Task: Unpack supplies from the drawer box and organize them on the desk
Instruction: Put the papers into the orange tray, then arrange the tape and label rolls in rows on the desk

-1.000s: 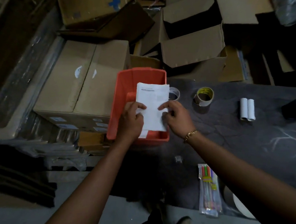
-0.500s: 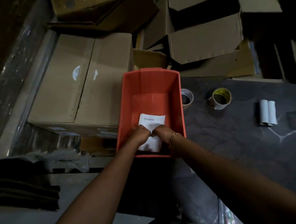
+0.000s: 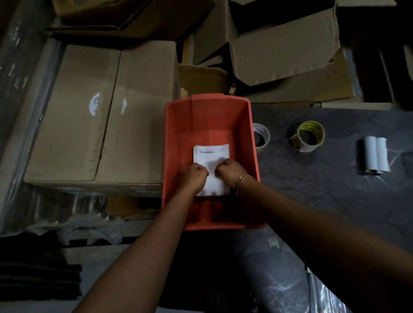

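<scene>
An orange plastic drawer box [image 3: 248, 152] stands at the left end of the dark desk [image 3: 345, 200]. A white stack of printed paper [image 3: 211, 153] lies flat on the box's floor. Both my hands are down inside the box. My left hand [image 3: 194, 174] grips the stack's left edge with curled fingers. My right hand [image 3: 228, 171], with a gold bracelet at the wrist, grips the right edge. The lower half of the stack is partly hidden by my fingers.
On the desk to the right of the box sit a clear tape roll [image 3: 262, 136], a yellow tape roll [image 3: 309, 135] and two white paper rolls [image 3: 376, 155]. A closed cardboard carton [image 3: 99, 116] stands to the left; open cartons [image 3: 282, 41] are piled behind.
The paper stack, held above the box's near rim a second ago, has been lowered to the box floor, with both hands following it down. The view has shifted closer over the box.
</scene>
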`<act>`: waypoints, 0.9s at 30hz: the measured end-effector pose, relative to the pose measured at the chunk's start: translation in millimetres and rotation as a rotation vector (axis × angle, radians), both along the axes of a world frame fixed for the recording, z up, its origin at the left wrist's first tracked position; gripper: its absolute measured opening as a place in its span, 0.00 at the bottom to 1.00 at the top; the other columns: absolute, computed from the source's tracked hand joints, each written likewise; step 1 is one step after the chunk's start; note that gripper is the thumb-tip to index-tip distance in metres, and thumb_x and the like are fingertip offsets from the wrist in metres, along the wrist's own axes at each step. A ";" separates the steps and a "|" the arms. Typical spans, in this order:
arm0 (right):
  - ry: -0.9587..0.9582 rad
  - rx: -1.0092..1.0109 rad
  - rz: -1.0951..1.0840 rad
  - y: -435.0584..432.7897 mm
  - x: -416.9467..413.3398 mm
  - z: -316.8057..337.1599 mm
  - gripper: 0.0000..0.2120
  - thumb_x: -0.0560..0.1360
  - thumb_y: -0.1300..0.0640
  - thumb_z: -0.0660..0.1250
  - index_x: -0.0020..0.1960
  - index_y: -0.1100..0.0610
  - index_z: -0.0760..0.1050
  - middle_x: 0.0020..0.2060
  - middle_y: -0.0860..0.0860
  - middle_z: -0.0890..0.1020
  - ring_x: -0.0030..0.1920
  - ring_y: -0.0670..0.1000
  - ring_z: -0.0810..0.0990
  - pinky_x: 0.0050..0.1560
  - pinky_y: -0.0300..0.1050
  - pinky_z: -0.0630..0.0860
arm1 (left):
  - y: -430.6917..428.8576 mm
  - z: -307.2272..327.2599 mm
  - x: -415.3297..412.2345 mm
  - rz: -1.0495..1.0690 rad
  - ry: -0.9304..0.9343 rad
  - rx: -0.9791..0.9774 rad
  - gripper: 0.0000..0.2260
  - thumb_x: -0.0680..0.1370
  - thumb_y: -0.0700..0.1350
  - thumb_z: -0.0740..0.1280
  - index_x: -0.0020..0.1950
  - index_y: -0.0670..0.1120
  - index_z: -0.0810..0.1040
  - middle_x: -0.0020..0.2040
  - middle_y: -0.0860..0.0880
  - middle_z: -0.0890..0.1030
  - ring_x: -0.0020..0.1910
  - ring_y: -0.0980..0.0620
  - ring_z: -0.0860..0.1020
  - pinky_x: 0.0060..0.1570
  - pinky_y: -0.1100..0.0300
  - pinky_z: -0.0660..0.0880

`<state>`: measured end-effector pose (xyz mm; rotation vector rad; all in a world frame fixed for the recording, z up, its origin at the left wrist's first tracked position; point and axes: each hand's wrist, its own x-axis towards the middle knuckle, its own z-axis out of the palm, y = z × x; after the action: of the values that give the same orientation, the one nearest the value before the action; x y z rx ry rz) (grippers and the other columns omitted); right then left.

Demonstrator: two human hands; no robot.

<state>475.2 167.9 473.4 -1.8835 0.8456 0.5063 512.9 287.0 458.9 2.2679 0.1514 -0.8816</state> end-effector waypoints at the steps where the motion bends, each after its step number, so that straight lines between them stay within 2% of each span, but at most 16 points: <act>1: 0.007 0.001 0.015 -0.2 -0.7 0.0 0.12 0.70 0.62 0.65 0.52 0.62 0.80 0.46 0.55 0.79 0.47 0.55 0.77 0.42 0.44 0.70 | 0.9 -0.7 -1.9 -0.004 -0.006 -0.006 0.05 0.71 0.47 0.64 0.41 0.50 0.79 0.56 0.44 0.82 0.55 0.41 0.79 0.57 0.49 0.76; 3: 0.020 0.019 0.037 1.4 -3.2 2.1 0.14 0.71 0.61 0.65 0.55 0.60 0.79 0.50 0.56 0.80 0.51 0.57 0.78 0.48 0.45 0.73 | 2.2 1.7 -7.3 0.000 -0.023 -0.022 0.05 0.71 0.46 0.66 0.45 0.51 0.81 0.58 0.44 0.82 0.57 0.42 0.78 0.58 0.50 0.75; 5: 0.012 0.054 0.021 3.6 -7.1 7.0 0.20 0.72 0.61 0.65 0.63 0.59 0.76 0.59 0.57 0.79 0.58 0.58 0.78 0.56 0.45 0.73 | 1.0 4.4 -12.0 0.023 -0.059 -0.042 0.15 0.71 0.46 0.67 0.57 0.49 0.81 0.62 0.44 0.79 0.60 0.43 0.77 0.61 0.52 0.74; 7: -0.024 0.107 -0.014 6.6 -12.2 15.9 0.24 0.71 0.62 0.65 0.68 0.58 0.72 0.64 0.58 0.77 0.62 0.57 0.76 0.61 0.45 0.72 | -3.4 9.6 -14.8 0.058 -0.109 -0.090 0.17 0.73 0.41 0.66 0.62 0.46 0.79 0.66 0.43 0.76 0.64 0.44 0.74 0.62 0.57 0.71; 10: -0.124 0.136 0.003 6.9 -21.2 38.3 0.25 0.71 0.64 0.64 0.69 0.58 0.71 0.64 0.59 0.77 0.62 0.56 0.77 0.58 0.45 0.73 | -10.1 25.2 -18.3 0.090 -0.208 -0.177 0.16 0.74 0.37 0.63 0.60 0.44 0.79 0.66 0.43 0.74 0.66 0.45 0.72 0.61 0.60 0.67; 13: -0.260 0.142 0.016 -4.4 -37.4 70.3 0.23 0.71 0.64 0.63 0.66 0.57 0.73 0.60 0.56 0.77 0.58 0.55 0.78 0.55 0.48 0.74 | -20.2 46.9 -25.4 0.099 -0.321 -0.275 0.13 0.74 0.36 0.63 0.56 0.45 0.80 0.61 0.43 0.77 0.63 0.46 0.74 0.62 0.56 0.70; 16: -0.407 0.167 -0.017 -31.4 -66.0 98.7 0.18 0.66 0.59 0.65 0.55 0.52 0.77 0.50 0.54 0.81 0.47 0.54 0.80 0.50 0.51 0.77 | -42.8 74.0 -41.1 0.119 -0.396 -0.356 0.12 0.72 0.39 0.64 0.52 0.48 0.80 0.56 0.47 0.79 0.57 0.47 0.77 0.56 0.54 0.74; 18: -0.458 0.202 -0.068 -58.2 -91.1 112.2 0.13 0.68 0.59 0.65 0.50 0.49 0.77 0.41 0.49 0.81 0.40 0.52 0.79 0.45 0.51 0.76 | -62.5 91.4 -59.5 0.102 -0.454 -0.417 0.12 0.70 0.40 0.64 0.51 0.50 0.79 0.55 0.48 0.80 0.55 0.49 0.78 0.55 0.57 0.74; 20: -0.453 0.229 -0.140 -91.7 -121.8 120.4 0.12 0.73 0.63 0.64 0.50 0.48 0.76 0.43 0.46 0.80 0.43 0.50 0.79 0.47 0.53 0.77 | -83.4 105.0 -84.2 0.044 -0.520 -0.434 0.11 0.72 0.38 0.65 0.51 0.49 0.80 0.54 0.50 0.79 0.54 0.51 0.78 0.55 0.59 0.74; 23: -0.406 0.185 -0.182 -146.7 -179.0 120.1 0.12 0.73 0.62 0.65 0.51 0.46 0.76 0.52 0.45 0.79 0.52 0.50 0.78 0.52 0.55 0.78 | -114.6 115.2 -129.0 -0.058 -0.621 -0.450 0.10 0.71 0.41 0.66 0.52 0.47 0.81 0.54 0.48 0.79 0.53 0.49 0.79 0.56 0.56 0.75; 27: -0.350 0.152 -0.220 -204.8 -261.9 114.8 0.10 0.74 0.63 0.66 0.49 0.49 0.75 0.49 0.46 0.80 0.51 0.50 0.77 0.48 0.49 0.74 | -154.8 109.0 -196.8 -0.146 -0.611 -0.432 0.12 0.69 0.45 0.66 0.50 0.46 0.81 0.50 0.50 0.78 0.52 0.46 0.79 0.57 0.53 0.75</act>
<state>213.4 -36.8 588.1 -1.6512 0.7450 0.0967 316.2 132.2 567.9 2.0424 -0.4415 -0.2218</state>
